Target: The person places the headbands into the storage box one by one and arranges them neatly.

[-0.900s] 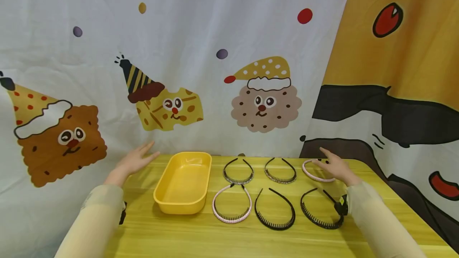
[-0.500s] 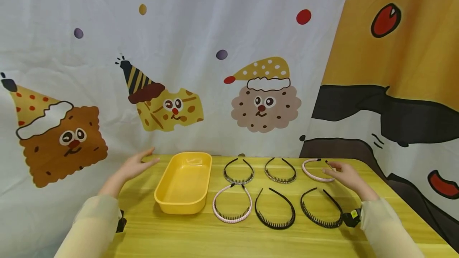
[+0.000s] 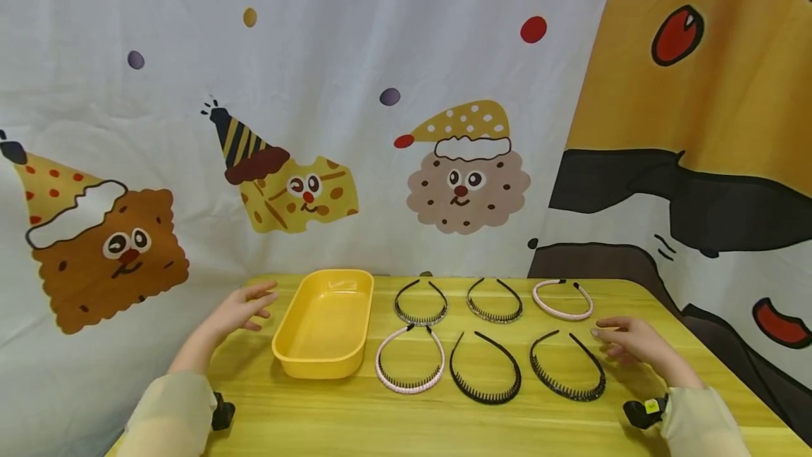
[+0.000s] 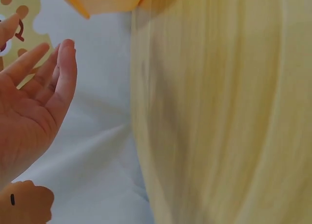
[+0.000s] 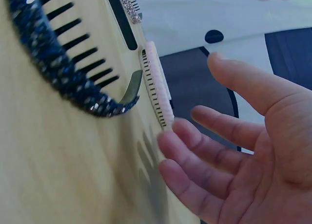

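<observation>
1. Pink headband [image 3: 563, 315], the far-right one of six, lies on the tabletop [image 3: 342, 422] beyond and to the left of the right hand [image 3: 634, 339].
2. The right hand has just drawn back from it, toward the person and outward to the right; the band is no longer partly covered by fingers.
3. That hand is loosely spread, fingers slightly bent, holding nothing. Just left of its fingertips, reaching nearer, is a dark glittery headband [image 3: 574, 395].
4. Farther left of it in the near row are a plain black headband [image 3: 485, 397] and a second pink headband [image 3: 409, 390].
5. The left hand [image 3: 236, 312], a little lower than a moment ago, is relaxed and holds nothing; a yellow tray [image 3: 320, 369] is just to its right.
6. Handling of the far-right band seems finished or paused: two rows of three lie outside the tray.
</observation>
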`<state>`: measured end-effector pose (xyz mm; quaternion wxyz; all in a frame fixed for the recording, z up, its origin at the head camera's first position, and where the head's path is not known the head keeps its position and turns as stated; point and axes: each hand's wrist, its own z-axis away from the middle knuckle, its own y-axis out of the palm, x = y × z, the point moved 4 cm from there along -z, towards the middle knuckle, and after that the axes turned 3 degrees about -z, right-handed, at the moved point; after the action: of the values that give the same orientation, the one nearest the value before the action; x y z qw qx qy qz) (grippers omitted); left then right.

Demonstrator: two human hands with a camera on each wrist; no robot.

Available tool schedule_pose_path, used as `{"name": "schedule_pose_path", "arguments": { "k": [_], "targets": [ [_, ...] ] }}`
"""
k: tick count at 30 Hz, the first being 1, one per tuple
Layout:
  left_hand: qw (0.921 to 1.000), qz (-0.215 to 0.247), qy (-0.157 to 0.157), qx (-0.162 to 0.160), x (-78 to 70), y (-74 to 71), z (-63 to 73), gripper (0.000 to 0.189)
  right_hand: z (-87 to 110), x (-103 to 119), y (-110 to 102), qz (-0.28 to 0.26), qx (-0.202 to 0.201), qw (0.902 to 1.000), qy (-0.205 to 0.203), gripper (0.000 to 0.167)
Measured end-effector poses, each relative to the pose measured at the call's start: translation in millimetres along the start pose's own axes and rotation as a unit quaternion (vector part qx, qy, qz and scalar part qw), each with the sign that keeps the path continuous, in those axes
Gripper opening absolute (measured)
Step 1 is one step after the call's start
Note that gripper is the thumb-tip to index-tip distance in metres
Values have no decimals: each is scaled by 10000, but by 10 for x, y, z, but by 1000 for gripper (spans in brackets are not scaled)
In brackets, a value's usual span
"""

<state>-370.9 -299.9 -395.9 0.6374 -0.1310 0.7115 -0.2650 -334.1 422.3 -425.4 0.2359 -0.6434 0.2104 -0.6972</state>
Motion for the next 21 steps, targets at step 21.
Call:
{"name": "schedule_pose_path", "arguments": {
  "k": [21],
  "targets": [
    [9954,836,-208,410,71,163,115,66,214,-252,151,-1001,1961,9732,669,37]
  ]
}}
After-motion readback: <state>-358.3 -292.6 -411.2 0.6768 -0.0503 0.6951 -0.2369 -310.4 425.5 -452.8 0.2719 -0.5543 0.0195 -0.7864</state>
